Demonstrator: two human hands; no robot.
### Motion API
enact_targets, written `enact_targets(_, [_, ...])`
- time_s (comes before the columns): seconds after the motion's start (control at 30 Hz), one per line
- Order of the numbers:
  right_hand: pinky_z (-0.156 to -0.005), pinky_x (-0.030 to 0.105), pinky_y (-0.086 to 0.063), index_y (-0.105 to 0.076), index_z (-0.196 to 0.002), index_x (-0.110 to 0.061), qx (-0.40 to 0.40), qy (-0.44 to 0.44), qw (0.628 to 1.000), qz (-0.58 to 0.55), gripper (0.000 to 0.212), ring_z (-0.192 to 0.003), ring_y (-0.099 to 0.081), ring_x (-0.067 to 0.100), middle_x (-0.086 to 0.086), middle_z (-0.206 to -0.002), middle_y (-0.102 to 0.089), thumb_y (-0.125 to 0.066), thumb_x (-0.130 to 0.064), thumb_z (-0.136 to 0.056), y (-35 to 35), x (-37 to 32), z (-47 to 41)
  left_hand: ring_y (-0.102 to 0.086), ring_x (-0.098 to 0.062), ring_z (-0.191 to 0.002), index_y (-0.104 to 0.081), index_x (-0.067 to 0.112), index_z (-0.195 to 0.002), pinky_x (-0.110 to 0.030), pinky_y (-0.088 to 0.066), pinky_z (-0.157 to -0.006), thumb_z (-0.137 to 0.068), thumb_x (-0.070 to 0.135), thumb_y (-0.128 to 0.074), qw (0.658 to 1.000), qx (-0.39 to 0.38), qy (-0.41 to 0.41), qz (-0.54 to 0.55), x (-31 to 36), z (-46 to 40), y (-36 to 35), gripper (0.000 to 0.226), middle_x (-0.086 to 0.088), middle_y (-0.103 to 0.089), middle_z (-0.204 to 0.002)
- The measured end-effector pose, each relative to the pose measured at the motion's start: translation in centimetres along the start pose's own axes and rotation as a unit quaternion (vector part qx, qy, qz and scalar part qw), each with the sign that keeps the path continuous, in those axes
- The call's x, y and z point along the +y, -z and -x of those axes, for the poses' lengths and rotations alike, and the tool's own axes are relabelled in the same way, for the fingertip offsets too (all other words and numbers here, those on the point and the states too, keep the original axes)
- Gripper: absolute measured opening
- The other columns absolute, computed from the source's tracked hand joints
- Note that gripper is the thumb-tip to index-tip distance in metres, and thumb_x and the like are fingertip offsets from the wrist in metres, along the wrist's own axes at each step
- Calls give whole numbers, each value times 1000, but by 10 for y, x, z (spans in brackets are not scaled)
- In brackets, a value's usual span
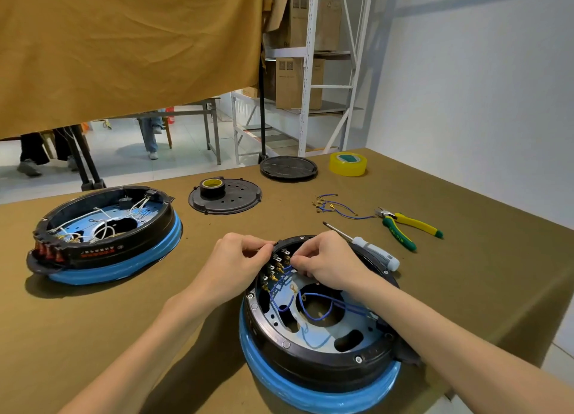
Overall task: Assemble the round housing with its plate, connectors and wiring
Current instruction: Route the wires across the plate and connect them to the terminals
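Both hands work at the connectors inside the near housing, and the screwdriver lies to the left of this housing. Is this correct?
Not quite. In the head view the screwdriver lies to the right of the near housing, beside the pliers. The rest holds: left hand and right hand work at its connectors.

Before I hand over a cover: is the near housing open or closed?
Open: the near housing shows bare plate and blue wires.

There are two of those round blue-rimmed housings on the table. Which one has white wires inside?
The far-left housing, which no hand touches, holds white wires. The near housing, where both hands work, is wired in blue.
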State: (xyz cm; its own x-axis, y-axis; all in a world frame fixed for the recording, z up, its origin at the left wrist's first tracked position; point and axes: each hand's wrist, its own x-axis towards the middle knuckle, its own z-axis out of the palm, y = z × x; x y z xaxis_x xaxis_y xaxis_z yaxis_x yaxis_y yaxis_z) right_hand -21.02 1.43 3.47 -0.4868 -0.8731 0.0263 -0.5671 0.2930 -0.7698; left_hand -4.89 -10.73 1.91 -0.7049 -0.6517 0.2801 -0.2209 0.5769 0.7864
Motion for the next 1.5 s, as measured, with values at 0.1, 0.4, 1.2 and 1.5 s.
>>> enact_targets(0.1, [-50, 17, -47, -79, -86, -1, -31, -68, 993, -89, 12, -50, -57, 5, 8, -68, -69, -74, -10, -92, 3, 0, -2, -70, 5, -93, -80, 23, -115, -27, -61, -83, -103, 28, -61, 1000, -19, 1, 1, 1, 0, 4, 23, 18, -78, -102])
enact_targets(0.4, [-49, 15, -49, -75, -100, 11, -78, -176, 953, -233, 17, -51, -59, 9, 10, -69, -67, -76, -3, -90, 6, -6, -2, -70, 1, -98, -79, 21, -117, -36, -60, -92, -103, 27, -60, 1000, -23, 18, 5, 1, 0, 3, 24, 14, -77, -108])
enact_targets(1.2, [-52, 21, -51, -79, -86, -2, -20, -24, 996, -88, 15, -60, -62, 17, 14, -70, -73, -67, -5, -94, 5, 4, 8, -68, -13, -74, -77, 29, -100, -30, -56, -64, -83, 53, -78, 964, 39, 30, -260, 41, 4, -24, 29, 8, -72, -77])
enact_targets(1.5, [-61, 25, -48, -76, -81, -18, 15, 40, 999, 17, 20, -56, -56, 5, -1, -67, -69, -65, -12, -96, 1, 6, 7, -67, -14, -72, -77, 30, -100, -28, -50, -57, -85, 49, -77, 968, 29, 26, -249, 41, 4, -22, 25, 7, -71, -76])
